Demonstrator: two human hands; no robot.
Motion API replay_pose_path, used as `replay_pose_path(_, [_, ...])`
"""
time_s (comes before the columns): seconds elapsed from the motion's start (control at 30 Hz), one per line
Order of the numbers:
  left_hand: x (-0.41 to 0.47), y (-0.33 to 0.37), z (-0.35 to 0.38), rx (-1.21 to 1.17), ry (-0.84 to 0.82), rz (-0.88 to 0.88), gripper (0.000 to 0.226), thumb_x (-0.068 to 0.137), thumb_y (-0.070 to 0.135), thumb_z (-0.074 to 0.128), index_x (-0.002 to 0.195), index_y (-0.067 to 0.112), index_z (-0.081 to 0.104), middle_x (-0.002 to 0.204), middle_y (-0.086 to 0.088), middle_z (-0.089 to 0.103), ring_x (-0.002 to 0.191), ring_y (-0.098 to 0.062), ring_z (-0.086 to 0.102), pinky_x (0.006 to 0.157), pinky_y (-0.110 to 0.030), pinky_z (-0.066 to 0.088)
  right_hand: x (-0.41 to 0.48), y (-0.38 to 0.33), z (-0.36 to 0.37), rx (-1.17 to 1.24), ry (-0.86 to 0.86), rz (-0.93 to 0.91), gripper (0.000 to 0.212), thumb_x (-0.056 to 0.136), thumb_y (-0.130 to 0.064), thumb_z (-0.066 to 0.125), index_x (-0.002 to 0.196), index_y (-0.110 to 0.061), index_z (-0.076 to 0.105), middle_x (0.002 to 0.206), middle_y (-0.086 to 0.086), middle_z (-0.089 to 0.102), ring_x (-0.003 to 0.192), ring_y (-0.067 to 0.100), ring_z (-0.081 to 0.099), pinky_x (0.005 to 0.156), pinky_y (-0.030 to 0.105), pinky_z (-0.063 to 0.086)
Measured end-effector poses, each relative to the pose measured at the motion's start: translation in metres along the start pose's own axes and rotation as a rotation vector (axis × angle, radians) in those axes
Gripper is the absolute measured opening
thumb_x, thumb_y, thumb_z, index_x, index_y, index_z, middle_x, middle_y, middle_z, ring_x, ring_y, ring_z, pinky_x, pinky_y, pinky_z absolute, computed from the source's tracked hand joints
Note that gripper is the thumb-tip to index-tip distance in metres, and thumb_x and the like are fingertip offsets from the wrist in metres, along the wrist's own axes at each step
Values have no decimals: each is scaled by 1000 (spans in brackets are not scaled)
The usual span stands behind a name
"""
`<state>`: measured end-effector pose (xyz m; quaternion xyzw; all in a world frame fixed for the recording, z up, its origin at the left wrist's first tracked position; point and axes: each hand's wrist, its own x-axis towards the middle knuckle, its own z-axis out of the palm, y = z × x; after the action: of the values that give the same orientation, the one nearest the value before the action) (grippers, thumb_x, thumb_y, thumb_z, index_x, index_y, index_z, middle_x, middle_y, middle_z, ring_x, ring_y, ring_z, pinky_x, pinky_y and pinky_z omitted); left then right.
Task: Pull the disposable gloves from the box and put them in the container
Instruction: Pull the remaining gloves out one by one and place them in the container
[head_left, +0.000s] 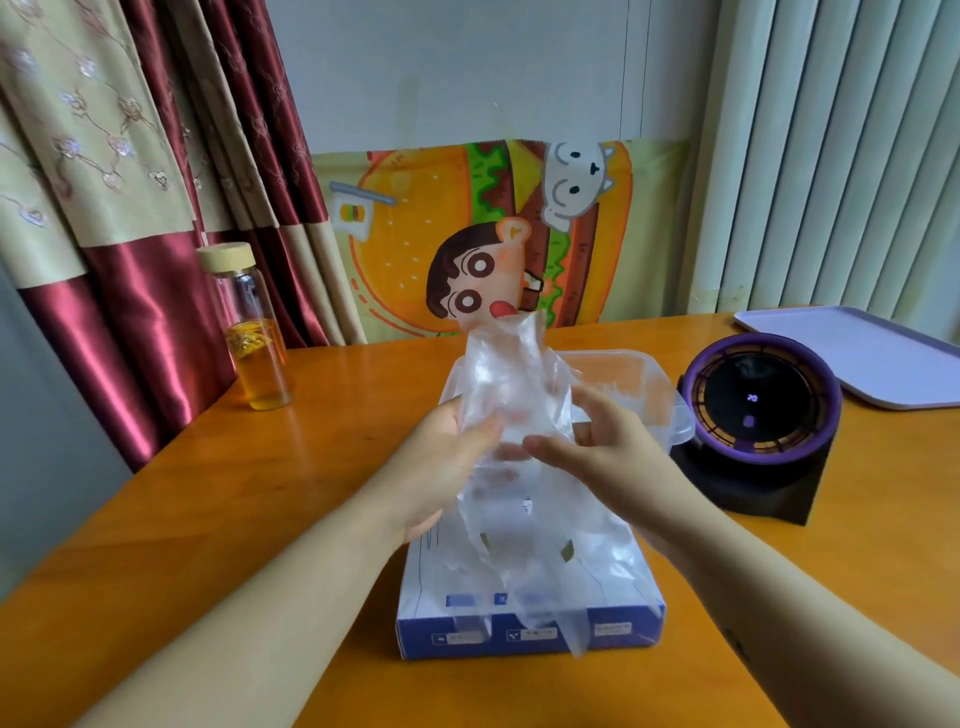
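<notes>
A blue and white glove box (452, 631) lies flat near the table's front edge. Clear, thin plastic gloves (511, 384) rise from it in a crumpled bunch and trail down over the box top. My left hand (441, 467) grips the bunch from the left, thumb across the film. My right hand (608, 447) holds it from the right, fingers curled toward the plastic. Behind the hands stands a clear plastic container (649, 379), partly hidden by the gloves; some clear film seems to lie inside it.
A glass bottle (254, 332) of amber liquid stands at the left. A purple round device on a black base (761, 415) sits right of the container, with a lilac tray (872, 358) beyond it. A cartoon cloth and curtains hang behind the wooden table (322, 410).
</notes>
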<state>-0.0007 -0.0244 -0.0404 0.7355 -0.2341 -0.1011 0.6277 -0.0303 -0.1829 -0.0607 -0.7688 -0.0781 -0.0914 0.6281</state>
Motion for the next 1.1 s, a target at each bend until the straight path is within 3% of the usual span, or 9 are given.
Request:
replay_pose_path(0.13, [-1, 2, -2, -85, 65, -60, 20, 102, 19, 43, 101, 24, 62, 95, 6, 75, 79, -1, 70, 61, -14, 54, -2, 2, -9, 135, -119, 116, 44, 78, -40, 71, 113, -14, 64, 105, 18, 70, 104, 48, 57, 81, 51, 46])
replay_pose_path(0.23, [-1, -3, -5, -73, 72, -76, 19, 101, 20, 46, 110, 24, 63, 104, 1, 73, 92, -12, 70, 74, -23, 57, -3, 4, -10, 311, -82, 161, 33, 80, -29, 67, 97, -1, 68, 92, 19, 67, 78, 34, 63, 72, 33, 50])
replay_pose_path(0.33, [7, -10, -16, 427, 310, 241, 26, 100, 13, 47, 98, 34, 63, 103, 14, 56, 101, 2, 55, 89, -9, 41, 0, 1, -14, 288, 180, 59, 13, 88, -19, 61, 80, -9, 65, 70, 8, 56, 60, 13, 49, 59, 20, 45])
replay_pose_path(0.4, [7, -8, -21, 839, 420, 408, 27, 97, 5, 48, 97, 24, 68, 95, 7, 39, 96, -10, 40, 84, -11, 33, 0, -4, -21, 264, 335, -54, 13, 90, -16, 60, 79, -9, 64, 67, 5, 56, 60, 13, 48, 64, 22, 45])
replay_pose_path(0.47, [5, -9, -18, 1108, 329, 413, 33, 95, 4, 47, 111, 23, 69, 91, 6, 34, 93, -14, 31, 79, -19, 29, 1, -10, -27, 243, 425, -146, 12, 90, -16, 61, 81, -9, 66, 69, 5, 60, 63, 15, 51, 66, 25, 46])
replay_pose_path(0.57, [-3, -20, 5, 1264, 0, 310, 40, 96, 9, 48, 126, 34, 59, 107, 7, 50, 97, -12, 47, 79, -20, 34, 2, -16, -30, 206, 476, -197, 12, 90, -18, 62, 82, -11, 67, 68, 3, 62, 64, 14, 54, 67, 25, 48])
replay_pose_path(0.7, [-11, -32, 24, 1198, -314, 65, 26, 97, 22, 52, 121, 29, 56, 90, 8, 54, 72, -4, 51, 66, -15, 38, 0, -17, -30, 195, 439, -202, 13, 90, -18, 62, 80, -12, 67, 65, -1, 61, 63, 11, 54, 68, 25, 48])
replay_pose_path(0.9, [-4, -17, 25, 1181, -633, -155, 35, 97, 54, 38, 113, 27, 55, 99, 5, 62, 75, -5, 51, 67, -19, 39, -2, -17, -28, 194, 404, -171, 13, 90, -17, 62, 80, -11, 66, 66, 0, 61, 64, 13, 53, 70, 26, 48])
replay_pose_path(1.1, [-7, -1, 25, 1135, -553, -105, 51, 93, 62, 37, 127, 28, 55, 113, 7, 63, 92, -10, 58, 79, -22, 46, 0, -24, -27, 446, 230, -25, 15, 89, -13, 59, 76, -14, 66, 83, 4, 63, 76, 13, 61, 68, 23, 52])
